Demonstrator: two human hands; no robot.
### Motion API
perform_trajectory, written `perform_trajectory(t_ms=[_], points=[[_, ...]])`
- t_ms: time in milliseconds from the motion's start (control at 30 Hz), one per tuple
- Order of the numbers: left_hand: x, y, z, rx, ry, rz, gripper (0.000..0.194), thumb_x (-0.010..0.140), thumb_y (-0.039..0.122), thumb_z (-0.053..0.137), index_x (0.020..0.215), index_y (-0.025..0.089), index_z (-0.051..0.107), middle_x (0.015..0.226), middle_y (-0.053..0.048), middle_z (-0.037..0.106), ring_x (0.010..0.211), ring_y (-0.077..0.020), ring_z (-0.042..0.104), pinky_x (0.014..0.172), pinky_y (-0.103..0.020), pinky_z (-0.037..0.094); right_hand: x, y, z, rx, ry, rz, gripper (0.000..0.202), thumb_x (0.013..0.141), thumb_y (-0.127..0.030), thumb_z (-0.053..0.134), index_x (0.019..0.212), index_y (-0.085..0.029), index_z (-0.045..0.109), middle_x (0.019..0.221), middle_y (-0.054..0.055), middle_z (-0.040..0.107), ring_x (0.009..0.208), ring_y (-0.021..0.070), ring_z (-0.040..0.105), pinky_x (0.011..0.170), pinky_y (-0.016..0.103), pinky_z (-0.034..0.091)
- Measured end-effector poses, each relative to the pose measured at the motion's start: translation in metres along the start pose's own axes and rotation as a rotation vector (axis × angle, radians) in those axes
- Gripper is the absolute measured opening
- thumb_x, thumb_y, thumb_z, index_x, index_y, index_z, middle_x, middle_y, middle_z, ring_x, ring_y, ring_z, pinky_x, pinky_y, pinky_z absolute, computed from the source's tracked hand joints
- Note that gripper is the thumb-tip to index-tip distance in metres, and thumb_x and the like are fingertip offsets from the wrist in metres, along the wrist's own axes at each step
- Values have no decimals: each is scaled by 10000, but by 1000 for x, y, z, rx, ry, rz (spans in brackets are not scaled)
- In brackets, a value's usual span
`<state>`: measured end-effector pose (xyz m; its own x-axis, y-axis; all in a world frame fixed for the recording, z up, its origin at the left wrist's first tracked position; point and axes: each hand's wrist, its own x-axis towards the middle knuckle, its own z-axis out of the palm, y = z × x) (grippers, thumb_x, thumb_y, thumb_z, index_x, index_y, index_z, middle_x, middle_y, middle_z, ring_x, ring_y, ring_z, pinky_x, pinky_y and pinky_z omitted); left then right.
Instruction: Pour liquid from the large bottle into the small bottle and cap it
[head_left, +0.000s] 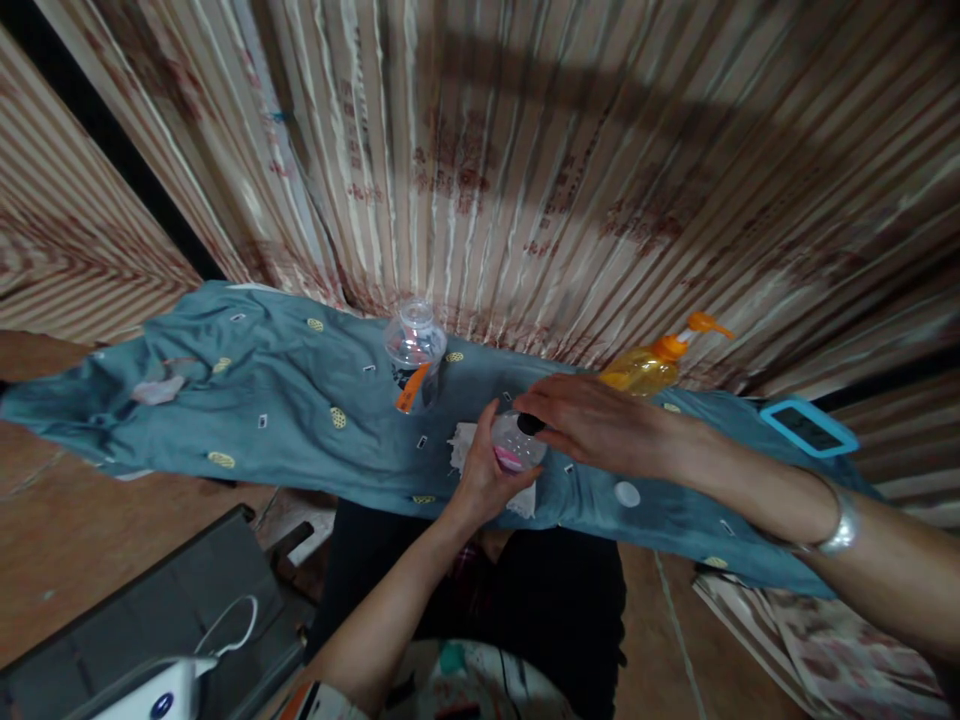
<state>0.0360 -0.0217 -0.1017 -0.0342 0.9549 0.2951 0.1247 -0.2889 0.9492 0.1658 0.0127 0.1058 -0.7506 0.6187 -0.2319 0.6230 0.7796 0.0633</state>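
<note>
A clear round bottle with a pink label (pixel 517 442) is between my two hands, over a white cloth (pixel 523 502) on the teal cloth (pixel 292 400). My left hand (pixel 484 470) is wrapped round its side. The fingers of my right hand (pixel 574 420) are closed at its top, on a black cap (pixel 530 424). To the left stands an open clear plastic bottle (pixel 415 350) with an orange and black label. A pump bottle of yellow liquid (pixel 643 370) is behind my right hand. Below my right forearm lies a white round disc (pixel 627 494).
A blue-framed device with a dark screen (pixel 810 428) lies at the right end. At the left end is a pale crumpled piece (pixel 159 389). A striped curtain (pixel 480 180) hangs behind the cloth. A white device with a cable (pixel 150 695) rests at lower left.
</note>
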Motion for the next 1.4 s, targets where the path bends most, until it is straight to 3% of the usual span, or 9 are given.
perform_trajectory(t_ms=[67,133,300,467,667,1100,1200,1300,1400], points=[[0,-1,1,4,3,-17,1098,688,308,925,1570,215,277,1535,-175,553,1406,-359,598,1212,-543,470,2,-3,0,-12,-25,34,202,1018,-216,609,1177,-127,697,1059,122,741,1049,273,730,884,352,517],[0,-2,1,8,2,-33,1099,681,308,928,1568,217,284,1546,-176,544,1423,-367,582,1219,-551,461,5,-6,0,-27,-41,77,264,1054,-308,570,1113,-91,709,965,154,737,1006,320,736,839,383,513],[0,-3,0,4,-3,-4,1094,700,341,928,1579,233,284,1553,-167,539,1428,-365,578,1213,-556,464,8,-8,-6,-6,-58,76,369,991,-299,694,1317,-130,658,1231,157,720,1201,325,685,958,382,488],[-1,-3,1,10,2,-15,1119,690,328,936,1590,250,276,1541,-157,550,1416,-364,587,1211,-564,465,7,-1,-6,29,-101,56,193,1024,-269,632,1143,-133,699,988,85,738,967,247,719,793,316,446],[-1,-1,1,-9,0,-11,1106,690,301,935,1582,244,282,1504,-151,577,1383,-351,613,1201,-555,475,1,0,-13,53,-70,33,214,1003,-168,600,1201,-128,669,1068,105,697,1033,253,682,835,323,420],[0,-3,2,5,-10,-15,1124,690,332,932,1588,241,262,1497,-155,576,1369,-359,621,1183,-563,487,7,3,-3,51,-119,11,265,974,-153,650,1237,-143,684,1125,99,723,1089,261,709,880,329,470],[0,-3,2,19,6,1,1122,680,330,937,1585,250,279,1543,-162,544,1414,-369,586,1201,-563,466,8,1,-2,13,-115,39,204,1002,-221,652,1177,-126,700,1040,107,742,1031,284,732,832,338,477],[0,-4,2,29,4,0,1120,671,335,946,1579,254,294,1560,-163,532,1433,-370,572,1208,-556,459,9,-2,1,-45,-90,93,366,1066,-392,553,1080,-62,712,941,184,738,1001,380,737,815,415,494],[0,-3,1,25,9,-6,1112,674,345,945,1574,249,299,1553,-163,537,1438,-373,567,1216,-560,452,7,-2,0,-56,-60,95,435,1056,-447,566,1158,-45,696,1081,229,732,1138,417,702,925,474,510]])
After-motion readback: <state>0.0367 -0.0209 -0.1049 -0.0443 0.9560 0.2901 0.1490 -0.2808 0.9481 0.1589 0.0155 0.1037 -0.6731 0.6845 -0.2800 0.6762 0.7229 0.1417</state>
